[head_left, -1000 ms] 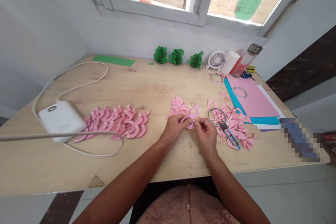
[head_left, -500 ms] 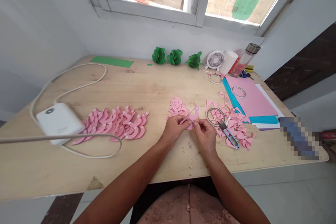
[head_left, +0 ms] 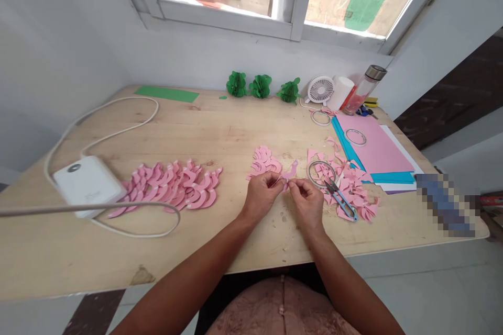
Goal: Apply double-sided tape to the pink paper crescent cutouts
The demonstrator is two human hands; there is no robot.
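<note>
Between my two hands is a small curved pink paper cutout [head_left: 291, 169], its upper end rising above the fingertips. My left hand [head_left: 264, 189] pinches it from the left, and my right hand [head_left: 307, 196] pinches it from the right; the fingers hide its lower part. Just behind my left hand lies a small pile of pink paper cutouts [head_left: 264, 159]. Beside my right hand, blue-handled thread snips [head_left: 342, 203] rest on pink paper scraps [head_left: 353, 188], with a roll of tape [head_left: 321, 172] at their tip.
Overlapping pink curved pieces [head_left: 176, 186] lie left, against a white power bank [head_left: 88, 183] with a looping cable [head_left: 118, 128]. Green paper balls [head_left: 260, 86], a small fan [head_left: 320, 90] and a bottle [head_left: 367, 89] stand along the wall. Coloured paper sheets [head_left: 379, 149] lie right.
The fingertips have shifted slightly on the pink cutout, and less of its lower part shows. Both hands stay in nearly the same place. The camera view has moved a little.
</note>
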